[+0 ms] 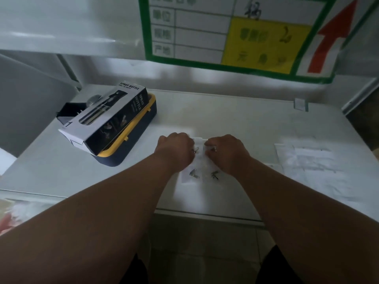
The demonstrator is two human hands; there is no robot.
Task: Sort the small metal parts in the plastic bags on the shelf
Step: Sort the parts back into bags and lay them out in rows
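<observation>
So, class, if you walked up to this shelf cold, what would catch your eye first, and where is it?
Probably the two bare hands at the centre, the left hand and right hand, each pinching the top of a small clear plastic bag with small metal parts showing inside. Next, the black and grey cardboard spray bottle box lying on a navy and yellow case at left, and the green-bordered sign with a red arrow above.

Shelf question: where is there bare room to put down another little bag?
Bare shelf lies behind both hands, between the spray bottle box and the loose plastic bags. Another patch lies in front of the box, left of the left hand. It is crowded around the held bag and right hand.
</observation>
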